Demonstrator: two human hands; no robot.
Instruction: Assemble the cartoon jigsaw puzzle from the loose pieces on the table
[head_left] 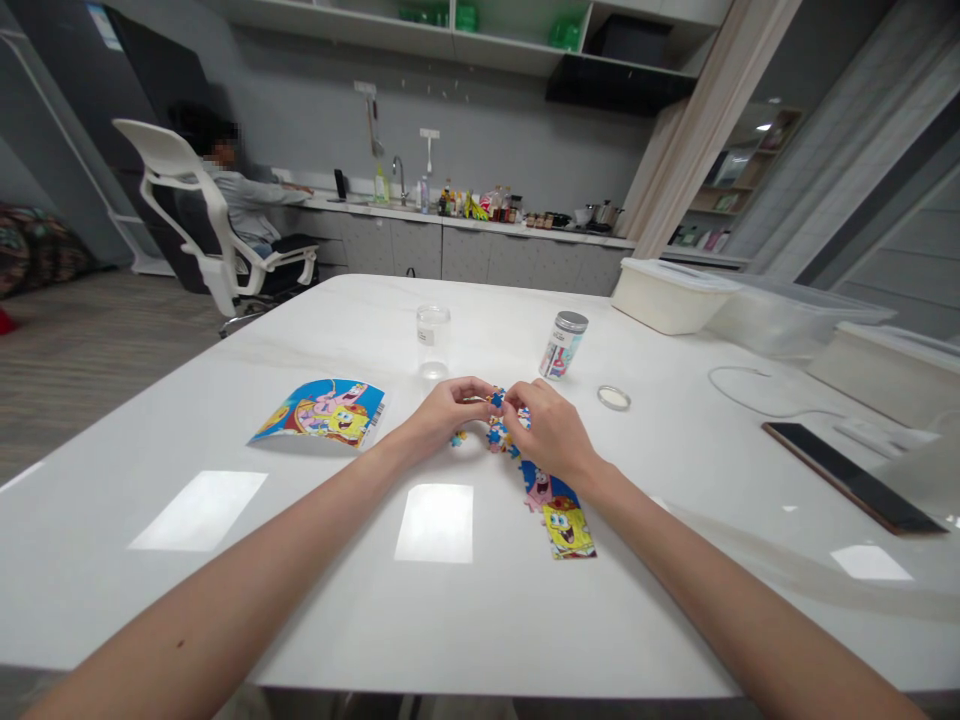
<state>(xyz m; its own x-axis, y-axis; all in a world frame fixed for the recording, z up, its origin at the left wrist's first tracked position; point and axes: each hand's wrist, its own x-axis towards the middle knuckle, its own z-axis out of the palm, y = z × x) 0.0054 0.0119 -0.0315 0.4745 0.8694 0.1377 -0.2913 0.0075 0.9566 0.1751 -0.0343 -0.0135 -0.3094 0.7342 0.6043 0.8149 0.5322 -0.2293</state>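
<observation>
My left hand [455, 408] and my right hand [553, 428] meet over a small pile of loose jigsaw pieces [495, 437]. Their fingertips close on a blue jigsaw piece [496, 398], partly hidden by the fingers. A stray jigsaw piece [458, 438] lies just under my left hand. Below my right wrist is a joined part of the puzzle [559, 512], showing a pink and a yellow cartoon character. To the left lies a curled picture sheet [322, 412] with the same characters.
Beyond my hands stand a clear jar [433, 345] and a printed canister with a silver lid [564, 345]. A round lid [613, 398] lies to the right. Farther right are a phone [847, 475], a white cable [739, 405] and plastic bins [671, 297]. A person [244, 200] sits at the back counter.
</observation>
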